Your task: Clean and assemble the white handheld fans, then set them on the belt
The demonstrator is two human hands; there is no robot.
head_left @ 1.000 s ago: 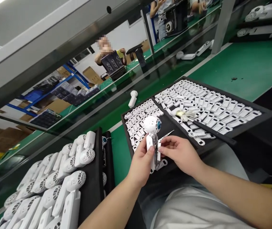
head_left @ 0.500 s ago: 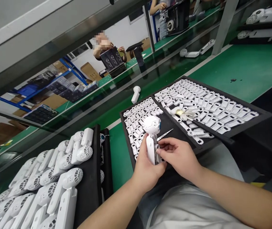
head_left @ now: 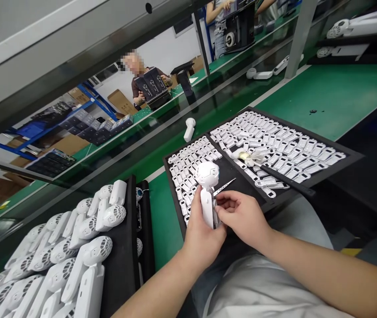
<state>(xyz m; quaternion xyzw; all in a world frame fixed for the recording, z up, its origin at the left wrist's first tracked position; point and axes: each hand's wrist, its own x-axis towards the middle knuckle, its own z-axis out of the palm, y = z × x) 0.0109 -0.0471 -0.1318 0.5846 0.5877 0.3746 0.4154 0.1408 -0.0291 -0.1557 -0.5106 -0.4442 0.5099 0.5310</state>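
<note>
A white handheld device (head_left: 207, 194) with a round head stands nearly upright in my left hand (head_left: 201, 234), whose fingers and thumb wrap round its handle. My right hand (head_left: 246, 216) is closed, its thumb and forefinger pinched against the open side of the handle. Whatever lies between those fingertips is hidden. Just behind the device, a white pointed strip with holes (head_left: 224, 187) lies on the black tray (head_left: 238, 183). Many flat white handle-shaped plates (head_left: 294, 157) with small dark windows fill both sections of that tray.
A long black stick (head_left: 284, 179) and a crumpled whitish bundle (head_left: 250, 157) lie across the plates. At left, a black tray (head_left: 118, 251) holds several white round-headed devices (head_left: 89, 251). Another device (head_left: 189, 129) lies behind on the green bench (head_left: 337, 95). Beyond the frame, a person (head_left: 138, 84) handles a black box.
My view has shifted slightly. Both hands keep their grip at the device, which has turned a little. The person across the bench has lowered their hands on the black box.
</note>
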